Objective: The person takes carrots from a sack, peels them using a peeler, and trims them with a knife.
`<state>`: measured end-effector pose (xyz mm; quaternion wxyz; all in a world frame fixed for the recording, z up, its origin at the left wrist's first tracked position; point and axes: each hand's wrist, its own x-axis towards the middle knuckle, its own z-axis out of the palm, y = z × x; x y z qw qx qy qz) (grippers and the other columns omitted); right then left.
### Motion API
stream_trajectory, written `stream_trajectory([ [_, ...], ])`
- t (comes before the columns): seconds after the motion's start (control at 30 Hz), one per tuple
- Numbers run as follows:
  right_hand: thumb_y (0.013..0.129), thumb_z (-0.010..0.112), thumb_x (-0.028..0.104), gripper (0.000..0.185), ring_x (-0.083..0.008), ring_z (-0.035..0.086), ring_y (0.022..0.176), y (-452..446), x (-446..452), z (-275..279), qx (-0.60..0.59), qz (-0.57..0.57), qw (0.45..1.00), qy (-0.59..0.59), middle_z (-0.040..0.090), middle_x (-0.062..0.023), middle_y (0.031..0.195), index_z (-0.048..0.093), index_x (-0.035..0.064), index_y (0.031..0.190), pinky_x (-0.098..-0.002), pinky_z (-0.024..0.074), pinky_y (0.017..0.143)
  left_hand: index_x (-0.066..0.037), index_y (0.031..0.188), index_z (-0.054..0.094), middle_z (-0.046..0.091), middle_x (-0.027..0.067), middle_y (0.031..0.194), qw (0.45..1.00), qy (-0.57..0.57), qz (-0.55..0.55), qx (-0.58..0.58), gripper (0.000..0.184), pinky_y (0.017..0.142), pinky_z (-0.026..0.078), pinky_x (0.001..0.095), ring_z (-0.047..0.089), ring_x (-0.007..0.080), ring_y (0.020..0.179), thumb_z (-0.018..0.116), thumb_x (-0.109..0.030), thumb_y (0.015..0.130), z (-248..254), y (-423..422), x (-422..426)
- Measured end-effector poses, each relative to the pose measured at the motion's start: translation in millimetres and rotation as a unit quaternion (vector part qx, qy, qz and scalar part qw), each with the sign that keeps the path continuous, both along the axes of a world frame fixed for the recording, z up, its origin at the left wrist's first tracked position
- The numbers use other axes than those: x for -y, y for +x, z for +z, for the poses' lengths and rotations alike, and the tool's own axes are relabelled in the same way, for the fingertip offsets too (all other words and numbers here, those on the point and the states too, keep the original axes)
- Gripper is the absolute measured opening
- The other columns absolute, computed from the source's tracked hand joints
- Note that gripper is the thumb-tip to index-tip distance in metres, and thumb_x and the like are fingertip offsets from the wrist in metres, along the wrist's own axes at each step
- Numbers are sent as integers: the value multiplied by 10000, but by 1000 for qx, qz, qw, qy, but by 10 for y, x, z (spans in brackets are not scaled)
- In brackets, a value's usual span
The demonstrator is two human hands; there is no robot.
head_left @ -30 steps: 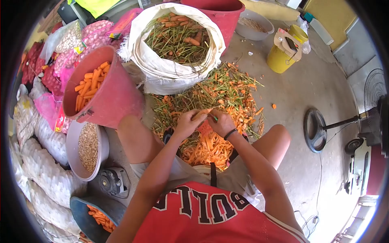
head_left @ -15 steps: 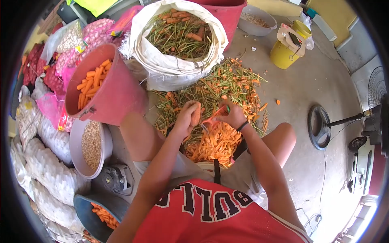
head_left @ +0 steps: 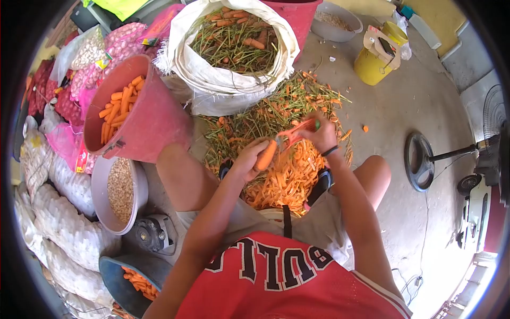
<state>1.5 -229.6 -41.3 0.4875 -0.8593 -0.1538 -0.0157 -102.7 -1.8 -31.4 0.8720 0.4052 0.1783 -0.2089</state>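
A carrot (head_left: 265, 156) is gripped in my left hand (head_left: 252, 160), tilted, its bright orange side facing up. My right hand (head_left: 320, 134) is closed on a red peeler (head_left: 295, 132) with a bit of green by the fingers. The peeler's head is close to the carrot's upper end; whether they touch I cannot tell. Below both hands lies a heap of orange peelings (head_left: 284, 183) between my legs. Green stems and carrot tops (head_left: 271, 114) are spread on the floor beyond the hands.
A white sack (head_left: 223, 98) of carrots and stems stands ahead. At left are a red bucket (head_left: 159, 117) of carrots, a basin (head_left: 141, 186), a blue tub (head_left: 114, 284) and white sacks (head_left: 64, 218). A yellow bucket (head_left: 370, 66) and a fan base (head_left: 419, 159) stand at right.
Both hands were close together, then moved apart. Since then my right hand has shifted up and right with the peeler, and the carrot in my left hand has turned and moved slightly right.
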Motion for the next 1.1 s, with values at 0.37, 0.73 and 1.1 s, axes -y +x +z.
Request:
stream_trajectory([
  [0.37, 591, 929, 285, 590, -196, 672, 740, -12, 40, 38, 24, -19, 999, -39, 687, -120, 857, 634, 10, 1021, -329, 549, 674, -45, 1209, 509, 614, 75, 1001, 999, 4, -31, 8, 315, 605, 557, 282, 643, 148, 767, 539, -262, 983, -227, 18, -39],
  [0.73, 601, 927, 264, 548, -175, 649, 807, -63, 17, 122, -6, -10, 1000, -25, 677, -95, 906, 635, 29, 1001, -320, 532, 729, -36, 1214, 512, 615, 83, 967, 1000, 9, -14, -3, 307, 581, 553, 297, 639, 156, 734, 533, -238, 984, -160, -6, -22],
  [1.1, 619, 906, 242, 517, -216, 681, 785, -45, 51, 93, -21, -27, 999, -39, 690, -137, 921, 647, 21, 1007, -330, 552, 682, -35, 1126, 581, 614, 53, 882, 1000, 24, 2, -12, 251, 600, 521, 265, 606, 129, 699, 521, -233, 984, -38, -56, 28],
])
